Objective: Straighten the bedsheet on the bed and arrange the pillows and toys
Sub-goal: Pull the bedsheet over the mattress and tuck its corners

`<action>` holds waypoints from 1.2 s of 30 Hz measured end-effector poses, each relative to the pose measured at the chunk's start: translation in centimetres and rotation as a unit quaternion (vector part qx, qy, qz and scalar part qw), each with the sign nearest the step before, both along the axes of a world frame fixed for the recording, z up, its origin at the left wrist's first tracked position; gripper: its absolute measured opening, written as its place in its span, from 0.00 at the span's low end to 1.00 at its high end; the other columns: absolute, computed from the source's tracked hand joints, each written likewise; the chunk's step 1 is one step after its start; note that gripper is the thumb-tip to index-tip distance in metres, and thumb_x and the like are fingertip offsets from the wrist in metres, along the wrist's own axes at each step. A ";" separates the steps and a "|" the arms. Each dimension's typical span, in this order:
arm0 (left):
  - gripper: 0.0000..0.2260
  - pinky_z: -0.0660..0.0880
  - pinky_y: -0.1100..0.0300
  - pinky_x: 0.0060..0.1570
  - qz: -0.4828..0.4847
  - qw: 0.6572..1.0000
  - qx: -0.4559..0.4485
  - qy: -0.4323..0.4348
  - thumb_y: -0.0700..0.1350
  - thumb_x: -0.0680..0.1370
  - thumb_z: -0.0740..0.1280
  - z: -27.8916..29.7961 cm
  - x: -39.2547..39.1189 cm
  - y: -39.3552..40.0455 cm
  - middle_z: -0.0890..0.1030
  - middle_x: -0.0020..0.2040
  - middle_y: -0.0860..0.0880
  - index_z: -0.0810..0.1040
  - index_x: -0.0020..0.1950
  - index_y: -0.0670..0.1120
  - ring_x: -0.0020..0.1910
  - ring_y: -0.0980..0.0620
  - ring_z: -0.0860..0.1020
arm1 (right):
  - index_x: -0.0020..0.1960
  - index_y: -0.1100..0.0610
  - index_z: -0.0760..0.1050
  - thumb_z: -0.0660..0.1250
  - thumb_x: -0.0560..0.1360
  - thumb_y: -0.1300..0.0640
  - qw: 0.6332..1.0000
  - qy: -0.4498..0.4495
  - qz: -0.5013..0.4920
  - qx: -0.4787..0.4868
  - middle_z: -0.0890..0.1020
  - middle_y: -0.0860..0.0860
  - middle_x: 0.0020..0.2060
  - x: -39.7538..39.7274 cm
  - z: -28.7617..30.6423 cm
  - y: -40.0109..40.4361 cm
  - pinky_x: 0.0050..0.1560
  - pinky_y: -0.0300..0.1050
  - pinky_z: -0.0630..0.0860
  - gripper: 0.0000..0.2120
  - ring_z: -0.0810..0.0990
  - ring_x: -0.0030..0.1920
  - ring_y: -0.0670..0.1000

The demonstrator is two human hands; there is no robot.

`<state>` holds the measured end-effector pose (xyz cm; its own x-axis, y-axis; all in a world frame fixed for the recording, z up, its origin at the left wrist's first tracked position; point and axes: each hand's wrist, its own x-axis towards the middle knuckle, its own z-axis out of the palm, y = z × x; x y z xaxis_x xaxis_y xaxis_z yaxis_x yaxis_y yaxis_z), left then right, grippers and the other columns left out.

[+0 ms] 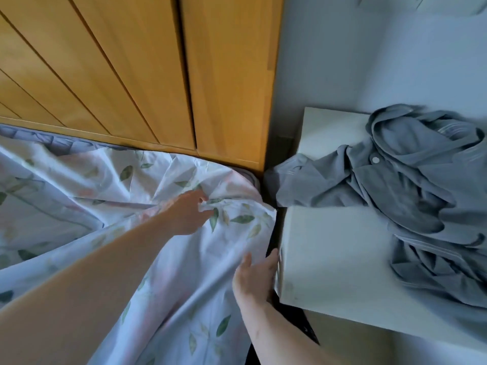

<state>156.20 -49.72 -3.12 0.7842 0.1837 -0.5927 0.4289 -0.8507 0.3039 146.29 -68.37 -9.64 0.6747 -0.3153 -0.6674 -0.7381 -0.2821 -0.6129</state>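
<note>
A pale bedsheet (105,185) printed with green leaves lies rumpled over the bed corner beside the wooden headboard (131,75). My left hand (188,216) reaches across the corner and pinches a fold of the sheet between thumb and fingers. My right hand (257,276) sits lower at the sheet's side edge, its fingers dipping into the dark gap between bed and bedside table; whether they grip cloth is hidden. No pillows or toys are in view.
A white bedside table (337,259) stands tight against the bed on the right, with a crumpled grey shirt (411,185) piled on it. A grey-blue mattress edge (66,146) shows under the sheet along the headboard. A pale wall rises behind.
</note>
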 end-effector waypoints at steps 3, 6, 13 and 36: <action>0.23 0.69 0.49 0.68 -0.067 0.998 0.002 0.005 0.56 0.79 0.67 -1.0 0.2 -1.9 0.71 0.73 0.52 0.69 0.73 0.53 0.68 0.46 0.72 | 0.82 0.57 0.52 0.56 0.84 0.50 0.997 0.063 0.032 0.008 0.59 0.55 0.80 -3.8 -2.2 -2.1 0.77 0.47 0.57 0.29 0.60 0.79 0.55; 0.27 0.68 0.47 0.70 -0.081 0.996 -0.025 -0.020 0.56 0.79 0.69 -2.4 1.2 -3.9 0.69 0.74 0.51 0.66 0.76 0.55 0.71 0.45 0.70 | 0.80 0.58 0.59 0.55 0.85 0.51 0.991 0.113 0.014 0.064 0.66 0.55 0.77 -5.2 -3.7 -3.4 0.73 0.46 0.63 0.25 0.67 0.75 0.57; 0.15 0.75 0.52 0.49 -0.157 0.985 0.047 -0.056 0.61 0.81 0.63 -4.5 2.5 -7.7 0.81 0.59 0.51 0.78 0.65 0.59 0.59 0.44 0.78 | 0.54 0.59 0.81 0.61 0.82 0.54 0.981 0.175 -0.016 0.083 0.84 0.56 0.47 -7.5 -6.7 -6.7 0.47 0.45 0.74 0.13 0.81 0.47 0.56; 0.23 0.68 0.47 0.66 -0.049 0.993 0.089 -0.053 0.61 0.79 0.64 -3.1 -3.9 -2.8 0.73 0.72 0.49 0.70 0.72 0.55 0.69 0.43 0.72 | 0.79 0.57 0.59 0.64 0.81 0.49 0.985 0.076 0.148 -0.035 0.67 0.55 0.74 -9.3 -7.5 -8.2 0.73 0.51 0.64 0.30 0.67 0.73 0.58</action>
